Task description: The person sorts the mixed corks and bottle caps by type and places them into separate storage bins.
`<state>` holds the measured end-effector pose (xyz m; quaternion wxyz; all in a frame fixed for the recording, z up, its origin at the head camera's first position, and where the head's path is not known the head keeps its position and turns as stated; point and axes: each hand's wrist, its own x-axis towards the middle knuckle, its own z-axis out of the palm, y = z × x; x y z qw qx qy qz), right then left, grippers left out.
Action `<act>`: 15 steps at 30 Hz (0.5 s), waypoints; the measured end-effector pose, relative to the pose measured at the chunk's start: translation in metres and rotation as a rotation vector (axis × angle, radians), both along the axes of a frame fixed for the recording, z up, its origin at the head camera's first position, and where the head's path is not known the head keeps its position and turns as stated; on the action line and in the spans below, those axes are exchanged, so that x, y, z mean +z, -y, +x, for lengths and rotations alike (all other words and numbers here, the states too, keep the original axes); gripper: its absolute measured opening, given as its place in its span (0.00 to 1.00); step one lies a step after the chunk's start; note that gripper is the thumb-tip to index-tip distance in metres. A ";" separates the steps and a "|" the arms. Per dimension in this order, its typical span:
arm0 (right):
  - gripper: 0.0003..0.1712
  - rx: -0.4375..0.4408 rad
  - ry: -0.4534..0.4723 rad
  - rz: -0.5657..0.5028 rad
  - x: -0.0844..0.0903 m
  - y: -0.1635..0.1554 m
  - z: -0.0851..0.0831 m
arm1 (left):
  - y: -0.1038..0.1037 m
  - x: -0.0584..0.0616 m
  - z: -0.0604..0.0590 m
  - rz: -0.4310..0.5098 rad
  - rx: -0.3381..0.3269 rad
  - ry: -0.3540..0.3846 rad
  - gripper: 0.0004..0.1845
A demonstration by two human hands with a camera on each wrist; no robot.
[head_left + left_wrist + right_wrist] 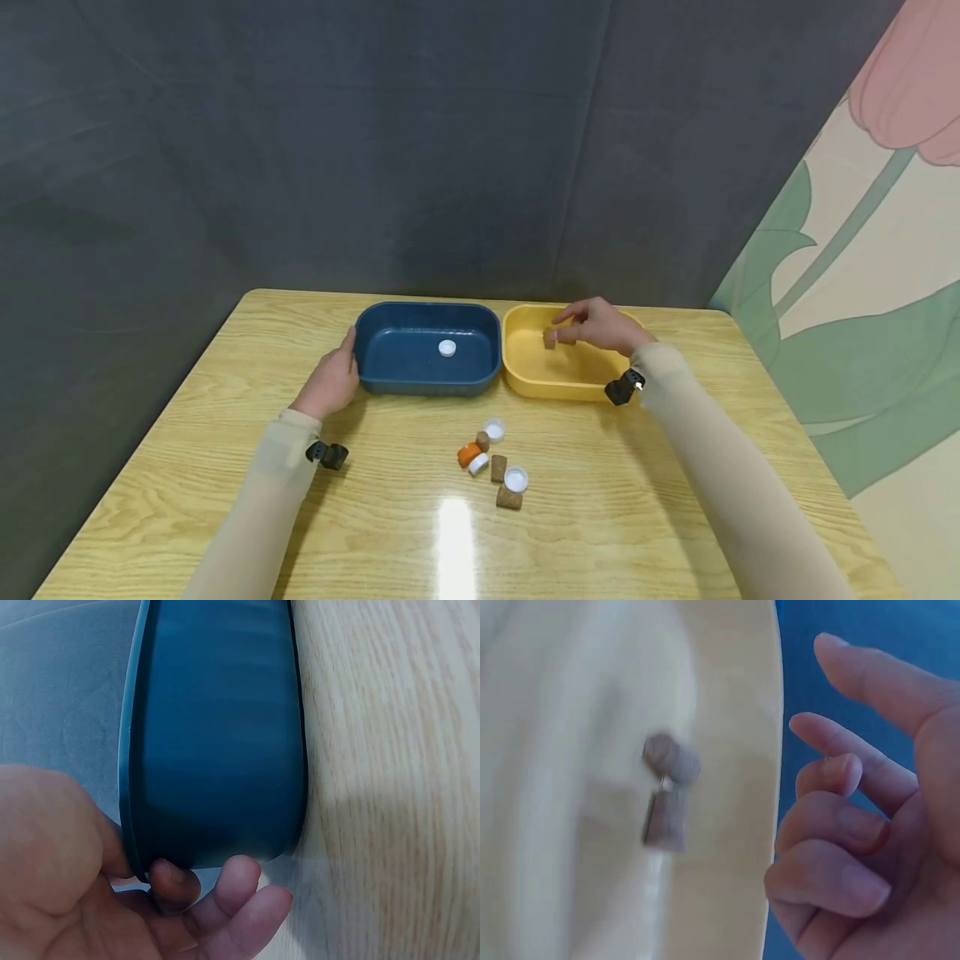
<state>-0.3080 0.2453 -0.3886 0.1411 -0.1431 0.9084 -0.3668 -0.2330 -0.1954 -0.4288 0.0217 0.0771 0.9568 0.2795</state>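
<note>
A person's left hand grips the left end of a blue bin, with its fingers bent against the outside wall. One white cap sits inside that bin. The right hand is over a yellow bin, just beside the blue one. Its thumb and first finger are spread apart, and its other fingers are bent. Two corks lie close together in the yellow bin, near the right hand. In front of the bins, on the wooden table, there is a small bunch of loose things: three white caps, an orange cap and three brown corks.
</note>
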 end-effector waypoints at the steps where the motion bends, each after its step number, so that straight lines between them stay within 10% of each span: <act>1: 0.25 0.020 -0.005 -0.018 0.001 0.001 0.004 | 0.000 0.000 0.000 -0.001 0.001 0.003 0.30; 15: 0.23 0.230 0.004 -0.174 -0.003 0.014 0.071 | 0.001 -0.002 -0.002 -0.004 0.000 0.007 0.30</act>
